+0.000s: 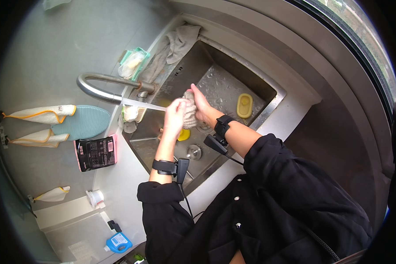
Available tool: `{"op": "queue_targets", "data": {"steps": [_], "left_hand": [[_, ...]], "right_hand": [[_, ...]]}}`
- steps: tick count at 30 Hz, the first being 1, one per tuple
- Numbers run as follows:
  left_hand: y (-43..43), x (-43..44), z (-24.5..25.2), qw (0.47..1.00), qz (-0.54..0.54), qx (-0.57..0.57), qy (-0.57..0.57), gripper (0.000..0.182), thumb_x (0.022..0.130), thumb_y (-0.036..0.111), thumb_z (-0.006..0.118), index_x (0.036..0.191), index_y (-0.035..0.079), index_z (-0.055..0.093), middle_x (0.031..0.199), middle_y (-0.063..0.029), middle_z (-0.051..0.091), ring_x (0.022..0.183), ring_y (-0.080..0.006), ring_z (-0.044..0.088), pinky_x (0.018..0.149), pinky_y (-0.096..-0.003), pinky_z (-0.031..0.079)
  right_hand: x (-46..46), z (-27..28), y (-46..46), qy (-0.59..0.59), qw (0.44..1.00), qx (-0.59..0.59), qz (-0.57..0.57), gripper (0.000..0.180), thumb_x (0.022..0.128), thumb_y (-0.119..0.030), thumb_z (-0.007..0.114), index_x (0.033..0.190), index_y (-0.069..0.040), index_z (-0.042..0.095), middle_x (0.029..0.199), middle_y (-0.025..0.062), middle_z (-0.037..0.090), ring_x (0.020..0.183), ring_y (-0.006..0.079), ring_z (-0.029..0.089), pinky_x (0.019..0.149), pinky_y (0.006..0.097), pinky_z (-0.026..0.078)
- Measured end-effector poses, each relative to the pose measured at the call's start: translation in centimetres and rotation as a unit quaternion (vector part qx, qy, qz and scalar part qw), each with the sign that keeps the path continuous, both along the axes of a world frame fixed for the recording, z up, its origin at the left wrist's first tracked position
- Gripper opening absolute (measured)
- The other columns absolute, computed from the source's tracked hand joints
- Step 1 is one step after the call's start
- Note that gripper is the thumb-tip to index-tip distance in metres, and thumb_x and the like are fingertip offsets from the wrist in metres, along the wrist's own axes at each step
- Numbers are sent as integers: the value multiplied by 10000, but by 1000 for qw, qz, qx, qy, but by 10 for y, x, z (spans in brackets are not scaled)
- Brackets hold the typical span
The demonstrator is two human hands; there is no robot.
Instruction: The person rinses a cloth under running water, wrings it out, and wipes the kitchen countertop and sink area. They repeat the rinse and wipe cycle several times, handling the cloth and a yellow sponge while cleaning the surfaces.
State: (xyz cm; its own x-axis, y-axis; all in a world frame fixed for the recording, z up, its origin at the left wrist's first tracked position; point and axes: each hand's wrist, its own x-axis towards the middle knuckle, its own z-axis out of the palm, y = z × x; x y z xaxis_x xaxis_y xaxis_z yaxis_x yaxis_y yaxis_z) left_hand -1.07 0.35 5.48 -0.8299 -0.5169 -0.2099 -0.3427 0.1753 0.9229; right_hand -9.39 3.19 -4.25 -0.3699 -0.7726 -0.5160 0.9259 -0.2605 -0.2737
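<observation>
Between my two hands, over the stainless steel sink [224,71], is a bunched grey-beige cloth [189,112]. My left hand [175,114] grips its left side with bent fingers. On its other side my right hand [201,102] presses against it, fingers extended and partly hidden behind the cloth. A stream of water [145,105] runs from the curved metal faucet [100,95] and meets my left hand. Below the cloth, a yellow round object [184,134] lies in the sink, partly covered by my left hand and the cloth.
A yellow oval dish [245,105] lies in the sink's right part, and a metal strainer [193,152] sits near its front. Grey cloth [181,43] drapes the back ledge beside a teal holder [140,61]. Leftward stand a black pouch [97,153] and a blue bottle [118,242].
</observation>
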Motion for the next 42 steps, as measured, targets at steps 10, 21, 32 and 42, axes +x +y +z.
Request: {"op": "queue_targets", "data": {"steps": [10, 21, 32, 42], "left_hand": [[12, -13, -12, 878, 13, -463, -120, 416, 864, 368, 502, 720, -5, 615, 612, -198, 573, 580, -325, 593, 544, -377, 432], [-2, 11, -58, 931, 79, 318, 161, 554, 913, 490, 403, 1352, 163, 312, 1316, -55, 420, 1208, -195, 395, 1011, -352, 298], [6, 7, -72, 986, 56, 156, -21, 476, 793, 108, 587, 1241, 12, 459, 1188, -101, 539, 1081, -182, 519, 862, -304, 433], [-27, 36, -41, 985, 165, 19, 54, 562, 552, -66, 447, 1106, 25, 450, 975, -72, 506, 939, -199, 494, 762, -241, 414]], "right_hand": [[29, 14, 1, -185, 979, 9, -80, 197, 873, -222, 520, 804, -44, 570, 619, 40, 528, 528, 183, 511, 458, 358, 417], [-3, 69, 22, -202, 968, 20, -144, 90, 834, -113, 494, 847, -29, 464, 714, 100, 512, 601, 248, 549, 532, 404, 497], [-19, 91, 32, -217, 965, -67, -127, 144, 826, -191, 518, 761, -66, 488, 629, 74, 519, 557, 230, 516, 510, 359, 456], [-39, 12, 56, 148, 967, 207, -17, 118, 719, -84, 621, 821, -46, 574, 804, 70, 575, 704, 181, 541, 621, 344, 450]]}}
